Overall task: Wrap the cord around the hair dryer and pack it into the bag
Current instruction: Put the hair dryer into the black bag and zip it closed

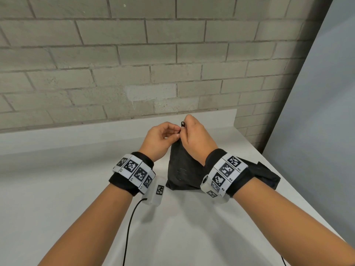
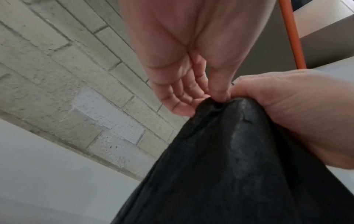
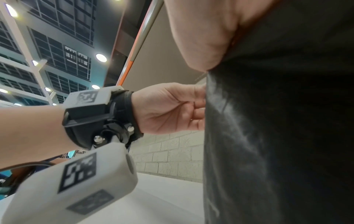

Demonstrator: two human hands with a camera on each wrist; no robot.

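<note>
A black fabric bag [image 1: 182,169] stands on the white table [image 1: 76,189], its top gathered into a peak. My left hand [image 1: 177,133] pinches that gathered top between thumb and fingers [image 2: 193,100]. From the right, my right hand [image 1: 185,130] grips the bag's neck just beside it. A small black toggle [image 1: 182,124] sticks up between the two hands. In the left wrist view the bag [image 2: 229,166] hangs below both hands, with the right hand [image 2: 287,113] wrapped round its neck. The bag [image 3: 277,136] fills the right wrist view. No hair dryer or cord shows.
A grey brick wall [image 1: 134,64] rises right behind the table. The table's right edge [image 1: 288,189] runs diagonally beside a grey panel [image 1: 326,112]. A thin black cable [image 1: 130,227] trails from the left wrist unit across the table toward me.
</note>
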